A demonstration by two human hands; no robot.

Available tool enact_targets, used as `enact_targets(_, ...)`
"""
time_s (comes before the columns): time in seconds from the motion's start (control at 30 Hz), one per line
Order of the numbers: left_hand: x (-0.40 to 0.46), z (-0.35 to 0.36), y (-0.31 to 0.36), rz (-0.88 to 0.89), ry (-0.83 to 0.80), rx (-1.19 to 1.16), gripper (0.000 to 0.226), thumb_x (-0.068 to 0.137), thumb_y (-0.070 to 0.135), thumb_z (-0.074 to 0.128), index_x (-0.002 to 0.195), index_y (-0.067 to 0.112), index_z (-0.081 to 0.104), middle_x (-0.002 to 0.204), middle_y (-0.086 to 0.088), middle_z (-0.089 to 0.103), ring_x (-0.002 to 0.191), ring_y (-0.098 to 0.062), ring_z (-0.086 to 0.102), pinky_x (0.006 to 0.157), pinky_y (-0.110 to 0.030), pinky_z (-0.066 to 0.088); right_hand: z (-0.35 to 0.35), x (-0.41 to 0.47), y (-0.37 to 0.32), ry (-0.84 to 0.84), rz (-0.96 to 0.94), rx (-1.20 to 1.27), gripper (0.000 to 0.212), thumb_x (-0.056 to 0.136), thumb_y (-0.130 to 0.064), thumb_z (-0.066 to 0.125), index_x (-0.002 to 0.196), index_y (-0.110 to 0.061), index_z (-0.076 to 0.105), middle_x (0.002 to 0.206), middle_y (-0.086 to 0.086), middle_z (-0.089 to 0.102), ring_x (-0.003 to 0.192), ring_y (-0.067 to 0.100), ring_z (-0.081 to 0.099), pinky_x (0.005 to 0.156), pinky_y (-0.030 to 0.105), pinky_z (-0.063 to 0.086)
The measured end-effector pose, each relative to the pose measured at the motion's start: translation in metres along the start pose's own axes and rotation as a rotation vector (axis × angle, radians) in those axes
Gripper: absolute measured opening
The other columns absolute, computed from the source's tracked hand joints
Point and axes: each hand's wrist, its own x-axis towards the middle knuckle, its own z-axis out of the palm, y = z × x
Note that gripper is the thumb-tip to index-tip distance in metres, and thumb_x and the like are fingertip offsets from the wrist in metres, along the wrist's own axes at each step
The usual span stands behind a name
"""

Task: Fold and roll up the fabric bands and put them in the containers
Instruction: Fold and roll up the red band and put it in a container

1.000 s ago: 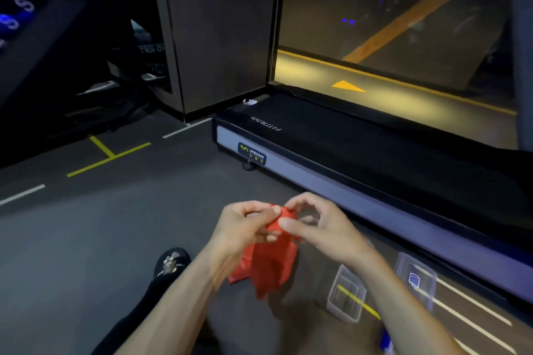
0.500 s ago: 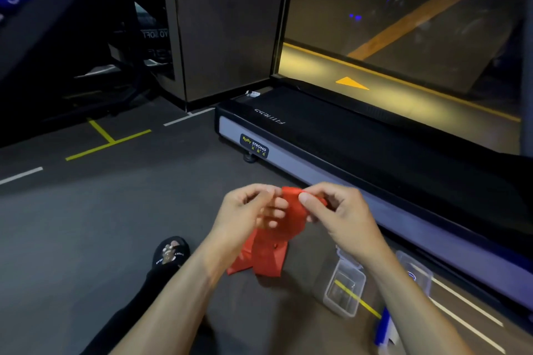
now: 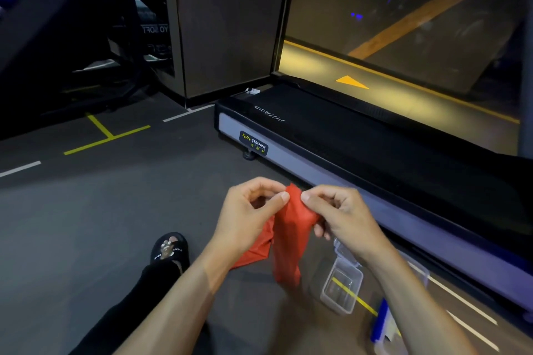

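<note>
A red fabric band (image 3: 290, 233) hangs in front of me over the dark gym floor, folded so that two lengths droop downward. My left hand (image 3: 248, 216) pinches its top edge from the left with thumb and forefinger. From the right, my right hand (image 3: 337, 216) pinches the same top edge, its other fingers curled behind the cloth. A clear plastic container (image 3: 341, 287) lies open on the floor just below my right wrist. Part of a second container with a blue lid (image 3: 382, 328) shows at the lower right, mostly hidden by my right forearm.
A black treadmill (image 3: 360, 153) with a grey side rail runs along the right, close to the containers. My leg in dark trousers and a black slipper (image 3: 170, 249) stretches out at lower left. A dark pillar (image 3: 227, 23) and gym machines stand at the back.
Both hands have shifted their pinches along the top edge of the red band and drawn slightly apart, and the hanging lengths now droop longer and straighter.
</note>
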Motion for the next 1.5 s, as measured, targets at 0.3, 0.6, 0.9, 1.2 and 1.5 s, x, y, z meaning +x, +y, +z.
enact_targets(0.3,-0.004,0.0,-0.001,0.078,-0.054,0.125,0.013,0.09,0.009,0.077,0.089,0.022,0.076,0.082,0.001,0.076,0.076,-0.015,0.071,0.069,-0.027,0.051,0.0,-0.005,-0.011,-0.041,0.077,-0.062,0.021,0.103,-0.015,0.059,0.091,0.001,0.069,0.06,0.012,0.067,0.042,0.023,0.061,0.037,0.023,0.031)
enact_targets(0.6,-0.012,0.002,-0.004,0.249,-0.039,0.309,0.011,0.088,0.009,0.076,0.087,0.02,0.075,0.104,0.009,0.071,0.099,-0.017,0.069,0.088,-0.033,0.054,0.006,0.004,0.004,0.183,0.308,0.051,0.031,0.09,-0.01,0.061,0.06,-0.015,0.06,0.053,0.004,0.045,0.047,0.016,0.04,0.044,0.026,0.033)
enact_targets(0.9,-0.026,0.009,0.002,0.183,-0.125,0.327,0.012,0.107,0.017,0.049,0.097,0.022,0.049,0.073,-0.004,0.05,0.065,-0.025,0.046,0.063,-0.032,0.039,-0.001,0.01,0.015,0.348,0.464,0.251,0.022,0.104,-0.011,0.046,0.097,-0.004,0.065,0.077,0.014,0.072,0.061,0.025,0.07,0.048,0.031,0.056)
enact_targets(1.2,-0.034,0.039,-0.026,0.097,-0.102,0.304,0.009,0.106,0.019,0.049,0.099,0.025,0.049,0.071,0.009,0.047,0.063,-0.004,0.043,0.064,-0.026,0.038,0.007,0.017,0.012,0.465,0.462,0.394,0.021,0.107,-0.01,0.041,0.093,-0.006,0.056,0.071,0.013,0.069,0.058,0.021,0.068,0.049,0.034,0.06)
enact_targets(1.5,-0.034,0.041,-0.045,-0.103,-0.208,0.025,0.037,0.089,0.035,0.068,0.106,0.003,0.061,0.093,-0.003,0.064,0.087,-0.011,0.058,0.082,-0.037,0.053,0.009,0.021,0.021,0.571,0.308,0.147,0.022,0.106,-0.021,0.047,0.09,-0.014,0.059,0.073,0.011,0.065,0.064,0.022,0.06,0.059,0.03,0.051)
